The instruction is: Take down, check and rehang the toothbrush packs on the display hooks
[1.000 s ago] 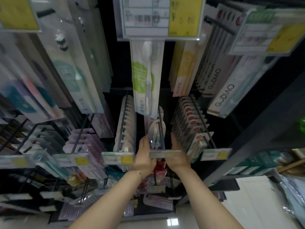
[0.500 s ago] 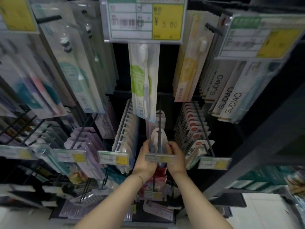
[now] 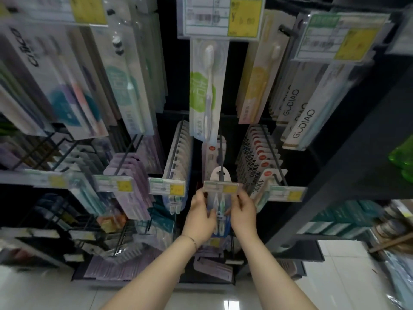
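A: Toothbrush pack [image 3: 218, 203], clear blister, on the centre display hook [image 3: 221, 163], hanging just behind the price tag [image 3: 220, 187].
B: Hands?
A: Left hand [image 3: 200, 217] on the pack's left edge, fingers clenched onto it. Right hand [image 3: 243, 212] on the right edge, fingers pinching the pack too.
B: Neighbours?
A: Row of white packs [image 3: 178, 153] on the hook to the left, red-dot packs [image 3: 260, 157] to the right. Green-label toothbrush pack [image 3: 206, 90] hanging above, under a yellow price card [image 3: 220, 17]. Thin bracelet [image 3: 192, 240] at left wrist.

Shop aisle: price tags [image 3: 220, 17], hooks [image 3: 270, 151] of toothbrush packs [image 3: 206, 90].
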Demonstrator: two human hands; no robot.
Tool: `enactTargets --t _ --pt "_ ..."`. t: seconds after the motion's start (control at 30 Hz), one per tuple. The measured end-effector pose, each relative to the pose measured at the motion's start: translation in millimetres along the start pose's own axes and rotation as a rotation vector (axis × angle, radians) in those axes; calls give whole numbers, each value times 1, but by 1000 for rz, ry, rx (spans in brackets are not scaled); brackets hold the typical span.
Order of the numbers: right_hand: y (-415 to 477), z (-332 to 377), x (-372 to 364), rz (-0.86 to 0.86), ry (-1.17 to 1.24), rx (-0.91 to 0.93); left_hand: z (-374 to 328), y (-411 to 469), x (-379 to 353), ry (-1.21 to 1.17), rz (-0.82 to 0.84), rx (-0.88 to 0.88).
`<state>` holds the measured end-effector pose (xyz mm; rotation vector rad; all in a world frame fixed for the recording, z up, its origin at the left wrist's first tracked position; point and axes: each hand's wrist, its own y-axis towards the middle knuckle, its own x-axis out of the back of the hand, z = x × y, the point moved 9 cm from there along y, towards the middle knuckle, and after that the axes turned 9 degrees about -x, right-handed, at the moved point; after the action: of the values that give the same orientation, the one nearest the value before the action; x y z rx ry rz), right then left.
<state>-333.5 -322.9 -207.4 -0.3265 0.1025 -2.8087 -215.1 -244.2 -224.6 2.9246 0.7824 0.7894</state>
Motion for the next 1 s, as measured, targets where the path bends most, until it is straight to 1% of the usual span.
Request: enactTargets --t 0.23,0.47,0.63,0.73,1.0 --pt "-35 -2 -1 -76 -49 25 -3 -34 12 -8 7 -40" --pt "-58 -9 -25 -16 -118 40 8 -56 33 -25 -25 -37" --pt "-64 -4 -64 81 -209 71 32 -68 61 -52 -96 6" --pt "-63 4 -82 106 -213 93 43 -70 75 -49 -117 43" --pt "-54 18 -95 33 -176 119 43 -63 90 -12 -106 22"
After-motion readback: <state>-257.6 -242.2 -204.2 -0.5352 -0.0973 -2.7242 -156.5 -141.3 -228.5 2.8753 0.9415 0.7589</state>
